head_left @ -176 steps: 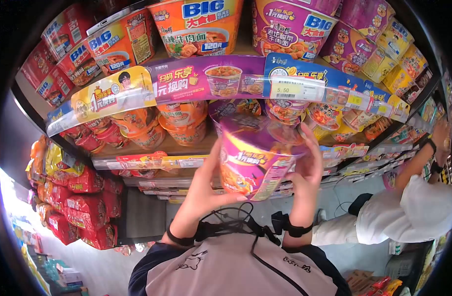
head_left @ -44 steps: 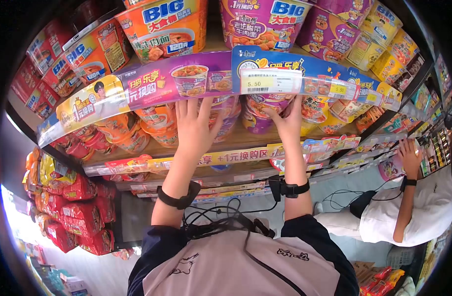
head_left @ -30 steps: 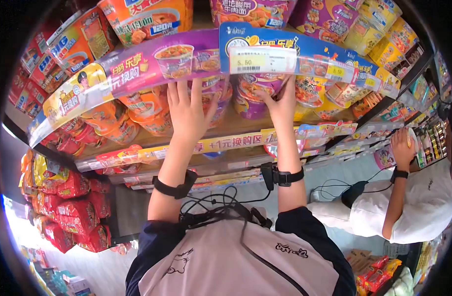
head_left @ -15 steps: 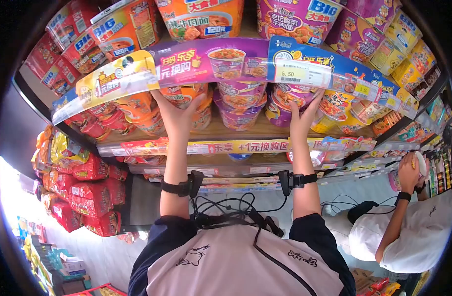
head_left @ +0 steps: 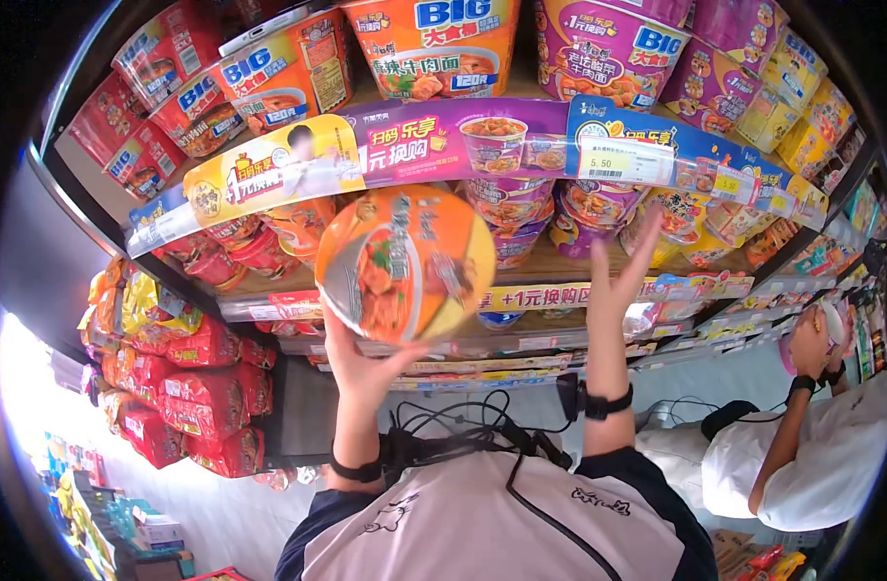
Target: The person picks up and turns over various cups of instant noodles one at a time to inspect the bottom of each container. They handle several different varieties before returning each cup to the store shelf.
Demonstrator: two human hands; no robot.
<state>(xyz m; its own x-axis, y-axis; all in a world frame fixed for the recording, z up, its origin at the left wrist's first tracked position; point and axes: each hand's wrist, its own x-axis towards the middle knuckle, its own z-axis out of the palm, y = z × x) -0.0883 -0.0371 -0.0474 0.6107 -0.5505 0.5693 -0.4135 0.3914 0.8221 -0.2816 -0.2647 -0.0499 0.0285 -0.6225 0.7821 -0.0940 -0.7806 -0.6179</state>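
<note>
My left hand (head_left: 361, 363) grips an orange instant-noodle bowl (head_left: 405, 263) from below, its printed lid tilted toward me, in front of the middle shelf. My right hand (head_left: 619, 281) is raised beside it with fingers spread, holding nothing, close to the purple noodle bowls (head_left: 506, 208) that stand on that shelf. More orange bowls (head_left: 288, 228) sit further left on the same shelf. Big orange (head_left: 434, 44) and purple (head_left: 608, 48) cups fill the shelf above.
A shelf-edge strip (head_left: 434, 145) with a 5.50 price tag (head_left: 625, 160) runs above the bowls. Red snack bags (head_left: 187, 397) hang at lower left. Another person in a white top (head_left: 821, 455) stands at the right, one hand (head_left: 816, 339) at the shelves.
Both hands were reaching into the middle shelf. Now my left hand has pulled an orange bowl out toward me, and my right hand has come off the shelf, open.
</note>
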